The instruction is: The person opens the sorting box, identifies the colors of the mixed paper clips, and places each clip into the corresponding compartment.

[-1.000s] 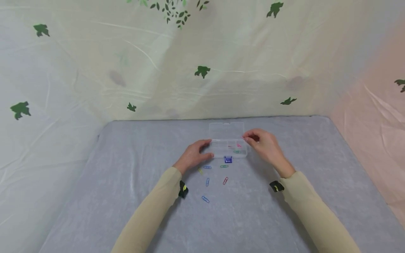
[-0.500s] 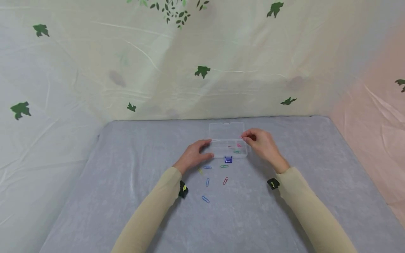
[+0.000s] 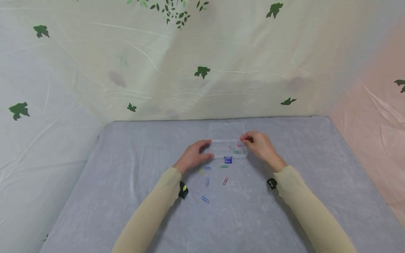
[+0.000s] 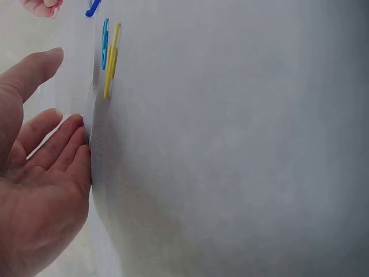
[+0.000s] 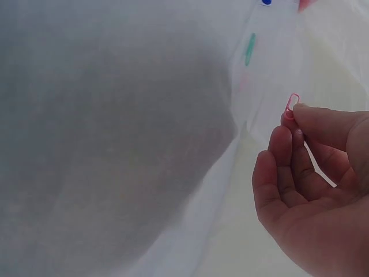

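A clear plastic compartment box (image 3: pixel 219 151) lies on the cloth, its transparent lid (image 3: pixel 226 130) laid back behind it. My left hand (image 3: pixel 192 155) holds the box's left end, thumb at the front corner and fingers at the back. Between thumb and forefinger, my right hand (image 3: pixel 262 147) pinches a pink paper clip (image 5: pixel 293 103) above the box's right end. Inside the box are a green paper clip (image 3: pixel 237 152), something pink (image 3: pixel 239 145) and a thin red piece (image 3: pixel 230 147). A dark blue latch (image 3: pixel 228 160) stands at the front edge.
Loose paper clips lie in front of the box: a green clip (image 3: pixel 224 167), a red clip (image 3: pixel 225 181), a yellow clip (image 3: pixel 200 171) and several blue ones, the nearest blue clip (image 3: pixel 205 199) lowest. A pale curtain (image 3: pixel 158 88) hangs behind the grey cloth (image 3: pixel 246 218).
My right hand has moved slightly left and down, closer over the box's right compartments, still pinching the pink paper clip. The left hand and the box have stayed put.
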A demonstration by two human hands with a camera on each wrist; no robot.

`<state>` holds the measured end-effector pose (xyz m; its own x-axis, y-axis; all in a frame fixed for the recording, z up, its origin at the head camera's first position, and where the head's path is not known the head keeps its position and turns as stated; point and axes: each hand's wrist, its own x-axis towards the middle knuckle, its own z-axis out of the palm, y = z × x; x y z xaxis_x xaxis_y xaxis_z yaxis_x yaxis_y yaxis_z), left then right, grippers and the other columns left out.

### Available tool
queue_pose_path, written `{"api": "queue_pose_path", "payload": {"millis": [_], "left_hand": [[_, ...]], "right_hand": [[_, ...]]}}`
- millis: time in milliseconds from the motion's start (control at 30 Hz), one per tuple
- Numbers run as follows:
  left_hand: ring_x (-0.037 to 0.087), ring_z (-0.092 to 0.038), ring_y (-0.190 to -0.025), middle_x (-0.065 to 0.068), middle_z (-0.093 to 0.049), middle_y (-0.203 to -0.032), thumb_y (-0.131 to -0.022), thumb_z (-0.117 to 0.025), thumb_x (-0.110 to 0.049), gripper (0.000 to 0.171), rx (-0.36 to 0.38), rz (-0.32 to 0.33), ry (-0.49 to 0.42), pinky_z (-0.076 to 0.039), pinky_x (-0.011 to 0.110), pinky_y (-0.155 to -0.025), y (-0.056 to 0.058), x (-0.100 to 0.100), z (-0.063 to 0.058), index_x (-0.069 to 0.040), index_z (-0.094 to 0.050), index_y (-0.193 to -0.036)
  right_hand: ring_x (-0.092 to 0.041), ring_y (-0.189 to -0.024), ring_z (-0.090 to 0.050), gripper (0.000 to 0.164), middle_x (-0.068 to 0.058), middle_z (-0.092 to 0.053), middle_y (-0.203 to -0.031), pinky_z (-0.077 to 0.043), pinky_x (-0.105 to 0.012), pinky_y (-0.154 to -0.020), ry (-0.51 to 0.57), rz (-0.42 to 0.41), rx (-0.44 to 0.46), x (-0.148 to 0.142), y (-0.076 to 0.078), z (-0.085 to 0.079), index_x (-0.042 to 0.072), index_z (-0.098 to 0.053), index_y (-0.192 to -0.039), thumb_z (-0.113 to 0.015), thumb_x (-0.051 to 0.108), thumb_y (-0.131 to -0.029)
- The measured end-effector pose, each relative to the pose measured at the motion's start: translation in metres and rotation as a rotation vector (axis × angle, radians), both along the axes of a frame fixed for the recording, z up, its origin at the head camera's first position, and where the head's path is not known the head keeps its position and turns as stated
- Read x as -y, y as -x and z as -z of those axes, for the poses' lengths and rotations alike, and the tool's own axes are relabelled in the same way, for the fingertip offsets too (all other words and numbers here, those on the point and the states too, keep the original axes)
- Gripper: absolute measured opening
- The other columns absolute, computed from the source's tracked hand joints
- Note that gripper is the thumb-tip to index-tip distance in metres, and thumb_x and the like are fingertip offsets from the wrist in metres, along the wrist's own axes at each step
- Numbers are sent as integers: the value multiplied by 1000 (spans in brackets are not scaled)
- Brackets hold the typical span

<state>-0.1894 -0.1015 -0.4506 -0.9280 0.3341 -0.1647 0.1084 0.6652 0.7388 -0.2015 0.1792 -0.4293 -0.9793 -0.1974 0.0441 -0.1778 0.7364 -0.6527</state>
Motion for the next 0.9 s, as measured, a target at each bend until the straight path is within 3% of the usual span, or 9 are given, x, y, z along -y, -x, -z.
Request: {"api": "queue_pose_path", "payload": {"millis": [300, 533, 900], "left_hand": [[28, -45, -145, 9, -49, -157, -97, -75, -29, 67, 6, -8, -12, -35, 43, -121, -1, 1, 0, -15, -47, -156], [28, -46, -144, 10, -49, -157, -96, -75, -29, 67, 2, -6, -16, -35, 43, -121, 0, 1, 0, -15, -47, -155], [27, -44, -145, 9, -48, -158, -96, -76, -30, 68, 11, -9, -16, -34, 43, -121, 0, 1, 0, -16, -47, -156]], "right_hand": [[-28, -92, -59, 15, -16, -73, -108, -51, -43, -81, -31, -7, 19, 2, 1, 2, 1, -76, -109, -63, 2, -101], [-30, -99, -64, 20, -19, -73, -115, -54, -48, -88, -26, -11, 33, 2, 1, 4, 0, -76, -113, -61, 2, -100], [-35, -106, -68, 22, -19, -74, -118, -57, -51, -87, 3, -37, -25, -2, -8, -1, -1, -74, -119, -65, 7, -101]]}}
